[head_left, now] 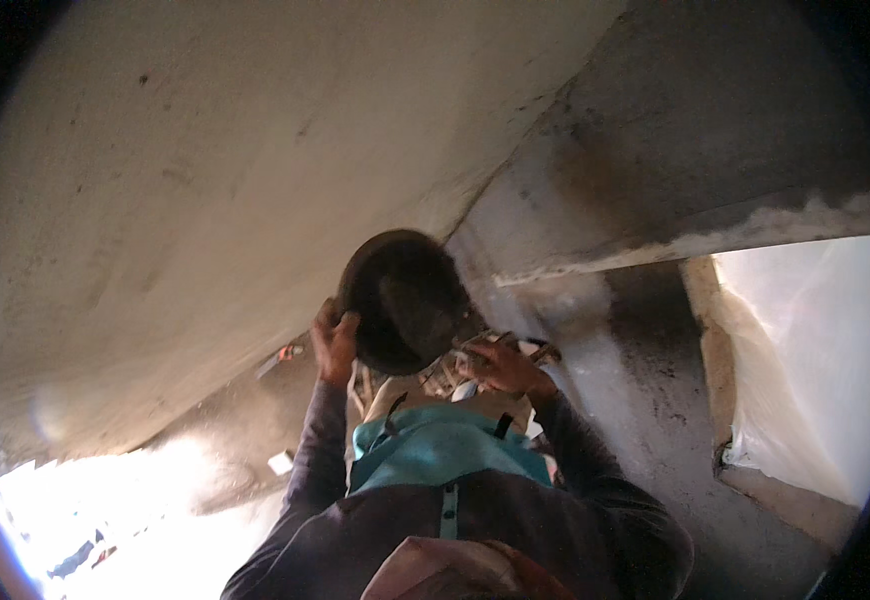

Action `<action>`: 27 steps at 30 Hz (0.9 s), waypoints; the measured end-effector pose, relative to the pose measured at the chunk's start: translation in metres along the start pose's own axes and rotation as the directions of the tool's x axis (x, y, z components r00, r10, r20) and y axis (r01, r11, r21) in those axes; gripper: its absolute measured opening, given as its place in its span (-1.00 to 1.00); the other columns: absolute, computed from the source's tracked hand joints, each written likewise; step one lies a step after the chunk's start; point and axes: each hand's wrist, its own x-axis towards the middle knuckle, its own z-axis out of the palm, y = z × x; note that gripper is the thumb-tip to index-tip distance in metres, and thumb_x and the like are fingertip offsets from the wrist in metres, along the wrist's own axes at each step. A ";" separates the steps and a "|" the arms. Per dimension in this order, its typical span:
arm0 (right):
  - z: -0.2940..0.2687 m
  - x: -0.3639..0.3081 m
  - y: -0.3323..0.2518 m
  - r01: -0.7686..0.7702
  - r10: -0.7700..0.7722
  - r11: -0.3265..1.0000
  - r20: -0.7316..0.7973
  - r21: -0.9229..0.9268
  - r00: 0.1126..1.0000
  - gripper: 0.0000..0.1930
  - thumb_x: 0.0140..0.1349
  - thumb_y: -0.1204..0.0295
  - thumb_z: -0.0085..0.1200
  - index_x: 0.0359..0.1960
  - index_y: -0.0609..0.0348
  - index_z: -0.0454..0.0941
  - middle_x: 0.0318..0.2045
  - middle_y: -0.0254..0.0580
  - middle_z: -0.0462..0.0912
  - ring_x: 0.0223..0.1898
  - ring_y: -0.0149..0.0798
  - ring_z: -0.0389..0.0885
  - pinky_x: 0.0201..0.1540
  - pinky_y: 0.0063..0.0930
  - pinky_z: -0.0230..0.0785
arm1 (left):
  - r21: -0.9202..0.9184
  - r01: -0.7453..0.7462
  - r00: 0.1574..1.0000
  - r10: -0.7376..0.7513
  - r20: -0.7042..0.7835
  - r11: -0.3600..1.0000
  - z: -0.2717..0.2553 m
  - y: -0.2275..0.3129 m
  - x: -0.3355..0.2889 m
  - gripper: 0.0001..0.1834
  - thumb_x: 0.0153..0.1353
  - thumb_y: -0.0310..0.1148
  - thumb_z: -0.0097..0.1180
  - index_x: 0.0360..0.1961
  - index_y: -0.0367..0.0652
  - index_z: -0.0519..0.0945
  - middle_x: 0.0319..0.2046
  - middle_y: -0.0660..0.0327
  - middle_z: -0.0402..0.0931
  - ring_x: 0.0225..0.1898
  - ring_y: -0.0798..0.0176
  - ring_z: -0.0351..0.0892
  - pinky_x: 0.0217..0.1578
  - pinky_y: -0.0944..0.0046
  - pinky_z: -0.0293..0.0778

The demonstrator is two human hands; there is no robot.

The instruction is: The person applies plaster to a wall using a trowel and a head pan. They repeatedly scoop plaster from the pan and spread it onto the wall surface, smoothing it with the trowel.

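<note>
In front of my body I hold up a round black basin, tilted so that its dark inside shows. What lies in it is too dark to make out. My left hand is closed on its left rim, the thumb over the edge. Just off the basin's lower right side is my right hand, its fingers curled and pointing toward the basin. Whether something sits in those fingers is not clear, since the area is dark and cluttered.
A large plastered wall slopes across the left, meeting a darker wall in a corner. At right is an opening covered by translucent plastic sheet. Thin sticks lie below the basin. Bright light enters at lower left.
</note>
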 end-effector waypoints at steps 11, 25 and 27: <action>-0.249 -0.022 -0.029 -0.088 0.177 0.923 -0.209 0.375 0.962 -0.52 0.43 0.02 0.08 0.13 0.15 0.57 -0.24 -0.34 0.60 -0.36 -0.44 0.52 -0.35 -0.56 0.41 | -0.054 -0.007 0.989 -0.001 -0.145 0.999 -0.052 -0.037 -0.017 -0.75 0.22 -0.52 0.09 -0.07 -0.33 0.60 -0.19 0.29 0.62 -0.20 0.42 0.49 -0.16 0.37 0.43; -0.216 0.082 0.022 -0.248 -0.402 0.784 -0.769 -0.570 0.498 -0.53 0.32 0.34 0.25 0.16 0.19 0.36 0.05 0.17 0.47 0.00 0.31 0.60 0.06 0.08 0.47 | -0.116 0.069 0.891 -0.113 -0.440 0.991 -0.091 -0.059 -0.071 -0.80 0.22 -0.48 0.10 -0.16 -0.25 0.65 -0.26 0.34 0.64 -0.27 0.43 0.52 -0.19 0.37 0.43; -0.227 0.116 0.043 -0.389 -0.281 0.777 -0.826 -0.495 0.489 -0.51 0.30 0.37 0.26 0.19 0.17 0.33 0.06 0.15 0.43 -0.01 0.31 0.60 0.03 0.11 0.51 | -0.126 0.080 0.877 -0.130 -0.462 0.989 -0.095 -0.058 -0.077 -0.81 0.21 -0.47 0.10 -0.17 -0.26 0.64 -0.27 0.34 0.64 -0.28 0.44 0.51 -0.19 0.37 0.43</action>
